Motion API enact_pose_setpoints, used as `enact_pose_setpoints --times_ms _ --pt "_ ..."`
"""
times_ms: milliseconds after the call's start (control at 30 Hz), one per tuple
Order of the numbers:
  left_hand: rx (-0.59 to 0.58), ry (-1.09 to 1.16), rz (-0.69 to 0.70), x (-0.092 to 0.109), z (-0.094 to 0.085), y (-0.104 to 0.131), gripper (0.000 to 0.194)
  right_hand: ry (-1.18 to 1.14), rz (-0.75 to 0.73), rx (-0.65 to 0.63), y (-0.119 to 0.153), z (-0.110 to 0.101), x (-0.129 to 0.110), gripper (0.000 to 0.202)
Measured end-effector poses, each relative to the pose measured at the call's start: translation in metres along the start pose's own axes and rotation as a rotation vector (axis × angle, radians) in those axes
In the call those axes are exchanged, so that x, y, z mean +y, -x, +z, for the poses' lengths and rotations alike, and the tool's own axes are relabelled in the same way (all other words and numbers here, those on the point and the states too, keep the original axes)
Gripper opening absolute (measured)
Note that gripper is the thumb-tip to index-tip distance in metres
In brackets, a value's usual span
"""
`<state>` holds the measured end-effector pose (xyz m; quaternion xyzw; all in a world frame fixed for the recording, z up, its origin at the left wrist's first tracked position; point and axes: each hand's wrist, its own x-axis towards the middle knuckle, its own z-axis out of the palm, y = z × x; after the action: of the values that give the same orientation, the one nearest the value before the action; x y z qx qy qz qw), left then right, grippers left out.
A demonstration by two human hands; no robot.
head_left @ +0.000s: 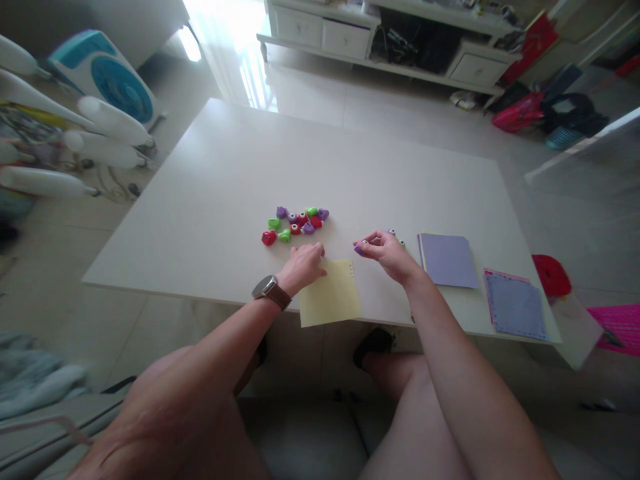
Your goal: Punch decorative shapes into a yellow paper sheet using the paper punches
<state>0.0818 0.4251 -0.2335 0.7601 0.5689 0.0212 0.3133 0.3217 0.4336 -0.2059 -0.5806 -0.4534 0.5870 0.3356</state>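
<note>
A yellow sheet of paper (330,297) lies at the table's front edge and overhangs it a little. Small marks run down the upper part of its right edge. My left hand (304,267), with a watch on the wrist, closes on the sheet's upper left corner; the fingertips are partly hidden. Just right of the sheet, my right hand (387,253) pinches a small purple craft punch (359,250) above the table. Several red, green and purple craft punches (295,228) stand in a cluster beyond my left hand. A green punch (402,243) shows partly behind my right hand.
A stack of purple paper (449,260) lies to the right on the white table (370,173). Blue-grey sheets with a notched edge (517,305) lie near the right front corner. A white cabinet (345,39) stands across the floor, and a blue-and-white appliance (107,77) at the left.
</note>
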Motion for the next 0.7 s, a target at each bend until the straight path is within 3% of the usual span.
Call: enact_pose_setpoints --times_ms 167,367,500,700 --pt "-0.028 -0.034 0.004 -0.001 0.001 -0.001 0.026 0.122 0.007 0.022 0.002 -0.006 0.001 0.035" --pt "-0.013 -0.025 0.004 -0.001 -0.002 -0.001 0.020 0.490 -0.035 0.032 0.000 -0.007 0.005 0.017" --pt "0.012 0.072 0.050 -0.006 -0.005 -0.004 0.011 0.728 -0.071 0.025 0.001 -0.004 0.009 0.015" --pt "0.048 0.208 0.046 -0.010 -0.007 -0.008 0.006 0.683 -0.019 -0.043 0.000 -0.010 0.013 0.019"
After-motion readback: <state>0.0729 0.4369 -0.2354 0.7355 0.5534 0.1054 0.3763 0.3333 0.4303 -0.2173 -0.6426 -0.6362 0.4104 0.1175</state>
